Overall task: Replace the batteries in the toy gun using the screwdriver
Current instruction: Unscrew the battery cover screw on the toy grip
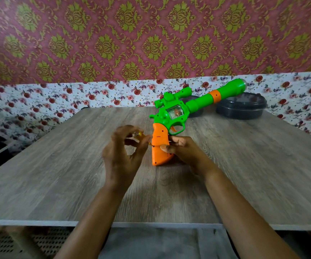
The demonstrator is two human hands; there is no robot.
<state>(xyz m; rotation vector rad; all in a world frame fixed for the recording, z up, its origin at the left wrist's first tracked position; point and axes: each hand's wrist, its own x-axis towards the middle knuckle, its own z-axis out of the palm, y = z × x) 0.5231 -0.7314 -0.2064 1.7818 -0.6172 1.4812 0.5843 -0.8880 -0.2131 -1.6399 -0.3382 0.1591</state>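
Head view: left hand (122, 156) around screwdriver (140, 135)

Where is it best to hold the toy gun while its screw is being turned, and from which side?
Take the orange grip from the right, as the right hand does. The toy gun stands butt down and the screw face looks left toward the screwdriver in the left hand, so keep it free.

Forearms stretched forward, left hand (123, 154) pinching screwdriver (138, 135) — fingers curled, right hand (182, 152) gripping toy gun (193, 104)
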